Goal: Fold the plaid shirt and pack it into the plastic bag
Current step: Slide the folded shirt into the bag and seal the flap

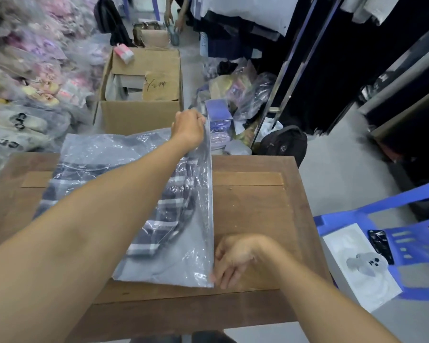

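So your plaid shirt (169, 214) is already inside the plastic bag (196, 256), and the bag lies across the left and middle of the tabletop (253, 214), its far end sticking out past the far edge. Through the plastic you can see the dark and white checks of the folded shirt, mostly in the bag's middle, with plain grey showing toward the near end.

Your left hand (187, 129) reaches across the bag to its far right corner, beyond the table's far edge, fingers closed in a pinch on the bag's right-hand flap. Your right hand (233, 258) is down near the front edge, fingers curled and pinching the near right corner of the same flap. Between the two hands the flap stands up off the table like a taut strip.

Readable stuff: the cardboard box (144, 90) beyond the far edge has handwriting on an inner flap, but I can't make it out. The bagged slippers (18, 127) piled off to the left show black letters that look like "CRO", rest cut off. A white box (357, 266) sits on the blue plastic chair (411, 219) to the right, no legible text on it.
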The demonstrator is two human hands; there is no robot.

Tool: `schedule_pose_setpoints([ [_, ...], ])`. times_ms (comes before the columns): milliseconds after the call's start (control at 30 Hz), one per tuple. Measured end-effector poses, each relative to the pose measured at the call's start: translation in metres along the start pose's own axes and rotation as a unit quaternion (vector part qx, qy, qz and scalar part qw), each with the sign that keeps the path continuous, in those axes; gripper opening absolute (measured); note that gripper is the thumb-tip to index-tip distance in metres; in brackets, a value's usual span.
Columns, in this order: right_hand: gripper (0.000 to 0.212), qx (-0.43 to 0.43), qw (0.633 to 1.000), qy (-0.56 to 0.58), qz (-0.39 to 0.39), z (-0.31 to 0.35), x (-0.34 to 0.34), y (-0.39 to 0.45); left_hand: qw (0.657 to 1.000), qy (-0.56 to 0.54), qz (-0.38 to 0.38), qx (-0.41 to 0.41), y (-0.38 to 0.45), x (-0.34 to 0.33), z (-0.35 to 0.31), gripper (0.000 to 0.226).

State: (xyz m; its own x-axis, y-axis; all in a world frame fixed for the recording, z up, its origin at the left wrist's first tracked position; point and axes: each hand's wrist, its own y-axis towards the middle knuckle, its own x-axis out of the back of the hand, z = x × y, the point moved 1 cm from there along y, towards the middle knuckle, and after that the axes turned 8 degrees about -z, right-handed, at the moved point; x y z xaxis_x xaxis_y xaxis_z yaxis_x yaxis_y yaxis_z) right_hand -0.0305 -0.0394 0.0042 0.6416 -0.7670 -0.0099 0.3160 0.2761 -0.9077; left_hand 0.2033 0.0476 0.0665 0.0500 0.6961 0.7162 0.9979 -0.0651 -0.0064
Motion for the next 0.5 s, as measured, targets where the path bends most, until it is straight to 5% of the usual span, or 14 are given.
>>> schedule_pose_setpoints([
  [133,0.014,-0.013,0.999,-0.020,0.037,-0.003,-0.013,0.000,0.999,0.010,0.034,0.002,-0.002,-0.002,-0.001,0.023],
  [267,0.008,0.008,0.999,-0.030,-0.008,-0.002,-0.013,0.001,0.998,-0.019,0.062,0.026,-0.007,-0.009,0.006,0.022],
  [367,0.042,0.076,0.984,0.085,-0.139,0.002,-0.004,0.006,0.998,-0.021,0.063,0.016,-0.010,-0.002,0.011,0.021],
  [500,0.015,0.147,0.916,0.212,-0.307,0.022,0.012,0.006,0.995,-0.014,0.098,0.000,-0.018,0.007,0.028,0.031],
])
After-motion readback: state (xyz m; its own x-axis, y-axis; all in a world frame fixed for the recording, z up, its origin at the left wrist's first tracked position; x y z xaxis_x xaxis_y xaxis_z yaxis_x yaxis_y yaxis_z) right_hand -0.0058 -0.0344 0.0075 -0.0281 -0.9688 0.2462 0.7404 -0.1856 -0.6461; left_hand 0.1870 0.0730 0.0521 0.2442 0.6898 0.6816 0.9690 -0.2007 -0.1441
